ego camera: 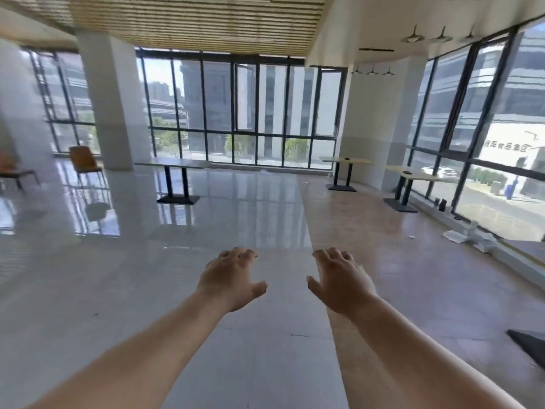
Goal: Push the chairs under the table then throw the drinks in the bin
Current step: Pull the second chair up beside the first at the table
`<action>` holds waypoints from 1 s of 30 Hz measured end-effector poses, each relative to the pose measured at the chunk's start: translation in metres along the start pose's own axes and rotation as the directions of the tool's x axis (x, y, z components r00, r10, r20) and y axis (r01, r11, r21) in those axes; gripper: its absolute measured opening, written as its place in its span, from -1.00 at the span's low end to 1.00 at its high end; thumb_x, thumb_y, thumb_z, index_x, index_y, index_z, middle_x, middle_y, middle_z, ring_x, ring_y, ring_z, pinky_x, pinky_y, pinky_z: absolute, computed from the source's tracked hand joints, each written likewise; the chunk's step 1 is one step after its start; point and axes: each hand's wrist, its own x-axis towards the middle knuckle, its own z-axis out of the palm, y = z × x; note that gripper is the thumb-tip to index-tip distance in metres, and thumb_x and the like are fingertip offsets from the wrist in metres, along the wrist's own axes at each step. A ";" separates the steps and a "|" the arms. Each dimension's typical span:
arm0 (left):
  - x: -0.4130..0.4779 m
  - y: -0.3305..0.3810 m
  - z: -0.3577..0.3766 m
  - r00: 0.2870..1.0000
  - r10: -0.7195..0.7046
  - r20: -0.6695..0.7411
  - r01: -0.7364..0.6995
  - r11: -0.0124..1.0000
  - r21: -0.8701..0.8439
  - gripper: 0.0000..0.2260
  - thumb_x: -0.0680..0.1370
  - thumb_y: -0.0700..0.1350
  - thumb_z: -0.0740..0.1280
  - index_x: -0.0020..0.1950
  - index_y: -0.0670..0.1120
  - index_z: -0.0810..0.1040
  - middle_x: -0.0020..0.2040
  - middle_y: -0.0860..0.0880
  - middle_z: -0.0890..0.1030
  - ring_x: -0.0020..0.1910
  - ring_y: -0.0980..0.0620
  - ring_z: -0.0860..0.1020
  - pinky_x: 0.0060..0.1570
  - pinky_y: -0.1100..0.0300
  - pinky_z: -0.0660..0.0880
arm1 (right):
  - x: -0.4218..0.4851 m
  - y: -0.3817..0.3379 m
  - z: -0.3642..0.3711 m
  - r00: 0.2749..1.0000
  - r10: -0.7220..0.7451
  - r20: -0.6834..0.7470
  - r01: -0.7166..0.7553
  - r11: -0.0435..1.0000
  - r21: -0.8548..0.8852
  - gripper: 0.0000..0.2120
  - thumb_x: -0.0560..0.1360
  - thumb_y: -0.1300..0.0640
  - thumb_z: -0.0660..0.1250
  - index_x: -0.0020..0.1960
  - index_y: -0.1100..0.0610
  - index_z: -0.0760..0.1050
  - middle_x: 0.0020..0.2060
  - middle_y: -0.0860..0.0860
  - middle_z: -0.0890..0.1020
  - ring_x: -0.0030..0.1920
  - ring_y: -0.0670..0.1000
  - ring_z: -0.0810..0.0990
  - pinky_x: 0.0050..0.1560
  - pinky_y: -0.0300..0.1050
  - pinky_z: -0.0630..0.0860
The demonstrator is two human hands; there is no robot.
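Ahead, both bare forearms reach out over a wide stretch of glossy floor (206, 231), the left hand (228, 278) and right hand (342, 280) side by side, palms down, with the fingers (236, 255) loosely spread and holding nothing. Open room runs from the hands to the window wall (241, 113), with nothing standing in the middle of it. Three desks are in view: one grey desk (174, 164) beside the white pillar (109, 107) at centre left, and two pale yellow ones, a nearer-centre desk (346, 160) and a desk (413, 174) against the right-hand glazing. Two orange chairs stand far to the left, well apart from every desk: one chair (85, 162) just left of the pillar, another chair (13, 172) cut by the frame's left edge. Small dark items lie on the yellow desks, too small to tell what they are. White scraps (469, 239) lie along the floor's right edge by the window. A dark corner (530, 342) juts in at lower right.
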 end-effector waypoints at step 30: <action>-0.503 -0.229 0.010 -0.108 -0.977 -0.183 0.994 -0.108 -0.010 -0.31 0.52 0.37 0.27 0.55 0.04 0.30 0.52 -0.05 0.41 0.44 -0.11 0.40 0.33 -0.09 0.45 | -0.126 -0.557 0.196 -0.118 -0.993 -0.018 0.861 -0.111 0.497 -0.40 0.55 -0.18 0.33 0.51 0.03 0.35 0.39 0.06 0.50 0.37 0.15 0.45 0.30 0.12 0.47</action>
